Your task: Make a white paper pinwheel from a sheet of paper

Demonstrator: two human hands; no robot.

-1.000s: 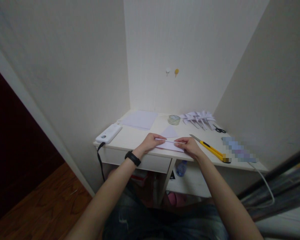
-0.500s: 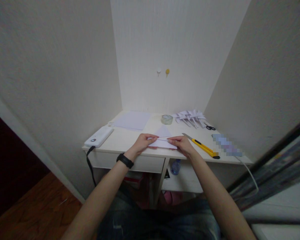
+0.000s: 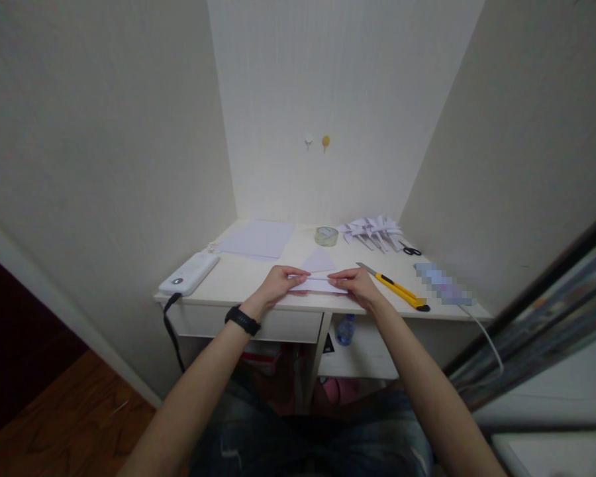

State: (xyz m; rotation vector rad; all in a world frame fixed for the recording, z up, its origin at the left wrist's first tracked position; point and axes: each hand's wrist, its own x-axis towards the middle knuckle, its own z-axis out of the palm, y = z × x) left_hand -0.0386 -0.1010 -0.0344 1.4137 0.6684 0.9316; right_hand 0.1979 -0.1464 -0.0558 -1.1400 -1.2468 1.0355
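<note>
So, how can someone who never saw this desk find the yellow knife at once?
Start at the white desk in the wall corner and look just beyond the right hand. The yellow knife lies flat there, slanting toward the desk's front right. It is the only yellow thing among white paper.

Readable text, labels, brands, numbers, signs: none that I can make out from where I sit. The sheets on my worktop (image 3: 258, 281) are blank white, the yellow knife (image 3: 395, 288) shows no legible marking, and the white power bank (image 3: 189, 273) bears only a small dark dot. A small dark sticker (image 3: 328, 344) below the worktop is too small to read, and the strip (image 3: 442, 283) at my right is blurred out.
</note>
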